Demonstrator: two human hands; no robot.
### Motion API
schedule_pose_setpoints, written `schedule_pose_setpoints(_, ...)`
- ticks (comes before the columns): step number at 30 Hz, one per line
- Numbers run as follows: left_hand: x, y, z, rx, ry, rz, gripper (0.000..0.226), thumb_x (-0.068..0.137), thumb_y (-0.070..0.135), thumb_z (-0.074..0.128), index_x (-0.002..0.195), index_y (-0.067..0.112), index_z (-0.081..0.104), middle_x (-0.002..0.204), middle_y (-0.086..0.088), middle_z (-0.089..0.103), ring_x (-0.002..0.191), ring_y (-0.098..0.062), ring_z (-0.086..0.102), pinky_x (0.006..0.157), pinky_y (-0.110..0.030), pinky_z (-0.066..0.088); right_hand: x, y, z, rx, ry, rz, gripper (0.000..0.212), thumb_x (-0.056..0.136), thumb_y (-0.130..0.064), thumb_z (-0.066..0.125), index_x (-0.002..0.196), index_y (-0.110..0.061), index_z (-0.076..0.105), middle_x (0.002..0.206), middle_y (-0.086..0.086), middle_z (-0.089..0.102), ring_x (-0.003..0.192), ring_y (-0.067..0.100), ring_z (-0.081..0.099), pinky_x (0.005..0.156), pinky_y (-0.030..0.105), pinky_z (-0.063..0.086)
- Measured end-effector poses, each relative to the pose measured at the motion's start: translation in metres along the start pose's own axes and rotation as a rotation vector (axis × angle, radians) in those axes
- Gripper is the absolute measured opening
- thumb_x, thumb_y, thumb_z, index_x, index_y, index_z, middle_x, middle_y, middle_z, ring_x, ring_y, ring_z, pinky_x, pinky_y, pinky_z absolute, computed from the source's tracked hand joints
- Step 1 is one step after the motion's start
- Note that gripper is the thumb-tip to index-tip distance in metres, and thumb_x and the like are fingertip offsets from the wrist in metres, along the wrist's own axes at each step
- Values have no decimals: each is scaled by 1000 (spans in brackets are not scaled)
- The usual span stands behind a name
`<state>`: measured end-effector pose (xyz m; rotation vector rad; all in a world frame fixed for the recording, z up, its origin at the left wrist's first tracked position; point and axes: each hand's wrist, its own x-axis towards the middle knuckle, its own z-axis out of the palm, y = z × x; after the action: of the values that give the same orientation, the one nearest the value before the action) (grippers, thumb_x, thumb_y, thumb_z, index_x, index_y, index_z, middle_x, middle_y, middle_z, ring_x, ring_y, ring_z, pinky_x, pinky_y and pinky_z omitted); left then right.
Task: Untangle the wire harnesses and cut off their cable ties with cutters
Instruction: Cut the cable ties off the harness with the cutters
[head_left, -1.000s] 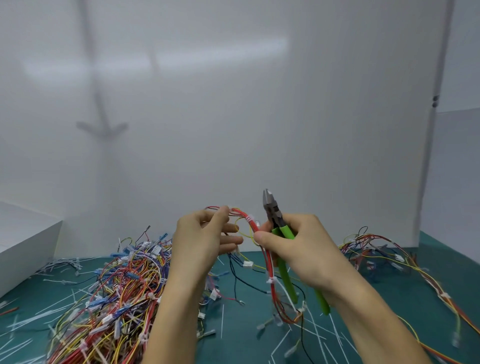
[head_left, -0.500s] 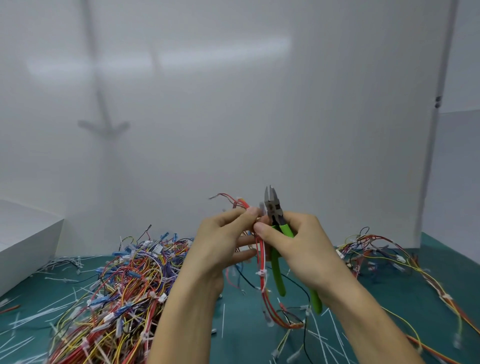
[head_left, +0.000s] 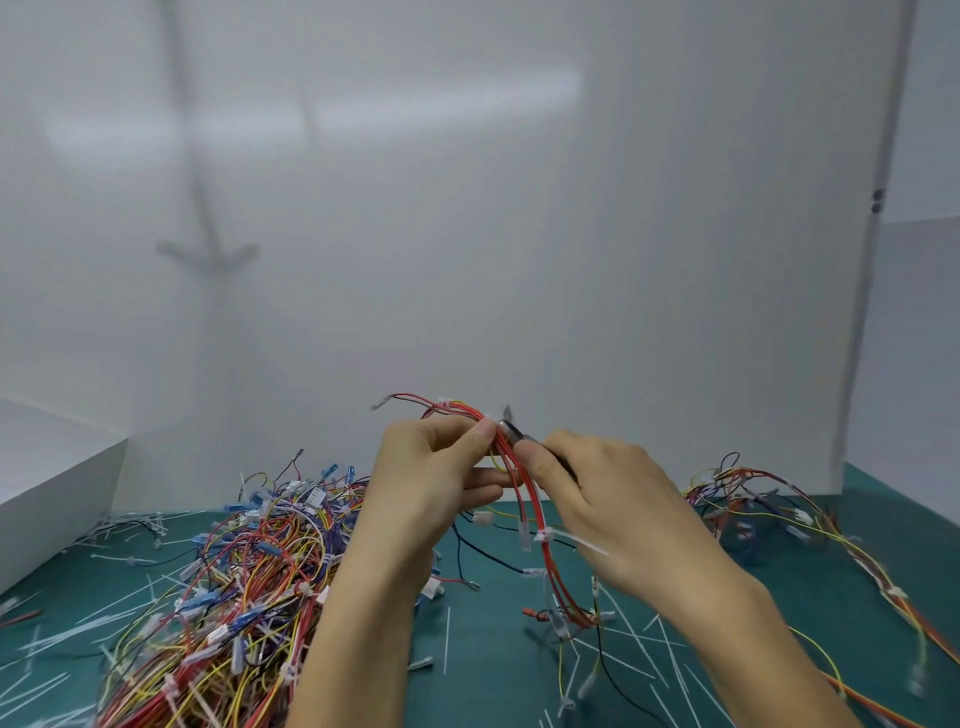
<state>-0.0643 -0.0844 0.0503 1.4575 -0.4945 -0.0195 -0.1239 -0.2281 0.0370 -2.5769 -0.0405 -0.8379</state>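
Above the table my left hand (head_left: 431, 478) pinches a red wire harness (head_left: 540, 525) between thumb and fingers near its top. The harness hangs down to the green mat, with a white cable tie (head_left: 545, 536) on it lower down. My right hand (head_left: 597, 499) grips the cutters (head_left: 511, 423); only the dark metal jaws show past my fingers, and their tip lies against the red wires right by my left thumb. The green handles are hidden inside my hand.
A big tangled heap of coloured harnesses (head_left: 244, 587) lies at the left on the green mat (head_left: 488, 654). Another bundle (head_left: 748, 499) lies at the right. Cut white ties (head_left: 639, 644) litter the mat. A white box (head_left: 47, 488) stands far left, white walls behind.
The cutters have tipped from upright to nearly level, their jaws now at the red wires by my left thumb. Both hands came closer together, and the green handles are no longer visible.
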Motion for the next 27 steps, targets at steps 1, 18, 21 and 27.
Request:
schedule_pose_setpoints(1, 0, 0, 1, 17, -9, 8, 19, 97, 17, 60, 87, 9, 74, 72, 1, 75, 67, -17, 75, 60, -20, 59, 0, 1, -1, -12, -1, -4, 51, 94, -65, 22, 73, -26, 48, 65, -5, 51, 63, 11, 49, 53, 28, 32)
schedule_pose_setpoints(18, 1, -1, 2, 245, -5, 131, 22, 96, 22, 62, 81, 18, 76, 76, -4, 76, 66, -16, 74, 63, -26, 60, 1, 0, -8, -33, -3, 21, 59, 81, -73, 15, 60, -23, 41, 56, 0, 44, 56, 15, 44, 51, 31, 29)
schedule_pose_setpoints(21, 1, -1, 3, 276, 2, 162, 22, 95, 22, 62, 79, 19, 76, 74, -4, 75, 65, -15, 74, 61, -26, 58, 1, 0, -9, 12, 1, 33, 64, 80, -74, 15, 62, -21, 46, 58, 2, 49, 57, 18, 47, 53, 35, 35)
schedule_pose_setpoints(27, 2, -1, 2, 297, 4, 189, 22, 95, 23, 63, 76, 21, 75, 71, -2, 74, 63, -13, 73, 60, -24, 58, 1, 0, -8, 8, -21, 22, 59, 96, -63, 28, 77, -17, 60, 72, 8, 63, 68, 25, 58, 66, 45, 47)
